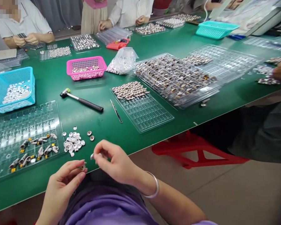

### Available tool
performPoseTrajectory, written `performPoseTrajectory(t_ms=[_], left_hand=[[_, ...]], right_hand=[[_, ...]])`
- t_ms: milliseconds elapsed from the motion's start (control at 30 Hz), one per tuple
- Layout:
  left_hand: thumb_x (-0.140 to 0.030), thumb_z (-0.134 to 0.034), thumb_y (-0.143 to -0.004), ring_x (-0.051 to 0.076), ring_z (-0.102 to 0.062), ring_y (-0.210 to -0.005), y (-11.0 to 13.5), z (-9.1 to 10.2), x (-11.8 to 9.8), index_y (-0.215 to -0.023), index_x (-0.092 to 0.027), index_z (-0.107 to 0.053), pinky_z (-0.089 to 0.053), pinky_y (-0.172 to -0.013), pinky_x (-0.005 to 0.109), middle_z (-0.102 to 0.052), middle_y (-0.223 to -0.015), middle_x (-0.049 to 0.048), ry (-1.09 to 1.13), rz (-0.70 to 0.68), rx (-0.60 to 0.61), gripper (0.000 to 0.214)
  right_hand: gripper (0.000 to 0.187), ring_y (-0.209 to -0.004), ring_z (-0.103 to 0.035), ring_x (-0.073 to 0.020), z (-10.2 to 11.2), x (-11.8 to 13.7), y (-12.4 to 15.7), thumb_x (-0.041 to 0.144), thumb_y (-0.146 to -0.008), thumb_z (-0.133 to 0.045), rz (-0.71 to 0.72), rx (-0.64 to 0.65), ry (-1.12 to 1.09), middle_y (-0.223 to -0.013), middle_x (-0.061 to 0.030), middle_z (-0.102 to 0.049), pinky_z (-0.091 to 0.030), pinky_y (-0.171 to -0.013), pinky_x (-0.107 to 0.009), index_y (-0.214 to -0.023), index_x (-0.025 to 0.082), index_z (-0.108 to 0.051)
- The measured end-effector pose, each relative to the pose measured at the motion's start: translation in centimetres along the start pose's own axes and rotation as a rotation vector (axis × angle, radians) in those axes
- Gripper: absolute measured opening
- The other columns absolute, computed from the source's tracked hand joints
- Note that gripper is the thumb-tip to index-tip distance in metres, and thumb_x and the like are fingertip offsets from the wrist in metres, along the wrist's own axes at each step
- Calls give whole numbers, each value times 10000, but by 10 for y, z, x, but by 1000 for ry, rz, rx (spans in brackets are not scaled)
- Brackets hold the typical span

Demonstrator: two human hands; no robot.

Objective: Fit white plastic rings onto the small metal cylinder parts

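Observation:
Between thumb and fingers, my left hand holds a small round earbud shell with a hole in its face. Just to the right, my right hand is closed in a pinch on a small white cap; more of what it may hold is hidden by the fingers. Beyond my hands lies a pile of white caps, with two round shells beside it. At the left, a clear tray carries several earbud parts with orange strips.
A rubber-headed mallet and tweezers lie mid-table. Around them are a tray of stems, stacked trays, a blue basket, a pink basket and a plastic bag. Co-workers sit opposite and at right, near a red stool.

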State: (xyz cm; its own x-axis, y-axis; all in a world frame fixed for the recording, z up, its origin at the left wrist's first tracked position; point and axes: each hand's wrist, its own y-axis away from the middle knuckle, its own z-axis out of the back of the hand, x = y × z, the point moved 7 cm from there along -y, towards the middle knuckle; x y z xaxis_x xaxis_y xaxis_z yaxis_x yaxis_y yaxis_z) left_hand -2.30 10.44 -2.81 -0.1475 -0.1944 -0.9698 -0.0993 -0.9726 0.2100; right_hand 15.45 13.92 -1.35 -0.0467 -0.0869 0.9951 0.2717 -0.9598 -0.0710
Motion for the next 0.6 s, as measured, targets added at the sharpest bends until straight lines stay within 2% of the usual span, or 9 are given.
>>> performPoseTrajectory(t_ms=[100,300,600], left_hand=[[-265,-783,-749,182,-761,-825,10,-6,11,-960,-280,-786,-594,-747,179,-785,-929,28,62,63,13,212],[-238,-776,-745,174,-765,-796,15,-12,5,-927,-289,-793,-595,-699,153,-798,-902,14,72,20,-25,189],[-179,-763,-729,141,-754,-701,20,-9,-4,-869,-282,-791,-596,-664,139,-790,-835,-16,-119,-158,-146,176]], right_hand=[[61,-577,-415,-92,-20,6,15,178,-824,-558,28,124,22,-659,46,-461,-351,-542,-214,-766,185,-539],[63,-597,-431,-96,-29,4,19,156,-800,-568,55,114,111,-686,38,-492,-353,-569,-217,-754,184,-535],[89,-587,-436,-102,-30,6,21,138,-784,-541,85,85,189,-680,32,-494,-352,-562,-218,-725,191,-501]])
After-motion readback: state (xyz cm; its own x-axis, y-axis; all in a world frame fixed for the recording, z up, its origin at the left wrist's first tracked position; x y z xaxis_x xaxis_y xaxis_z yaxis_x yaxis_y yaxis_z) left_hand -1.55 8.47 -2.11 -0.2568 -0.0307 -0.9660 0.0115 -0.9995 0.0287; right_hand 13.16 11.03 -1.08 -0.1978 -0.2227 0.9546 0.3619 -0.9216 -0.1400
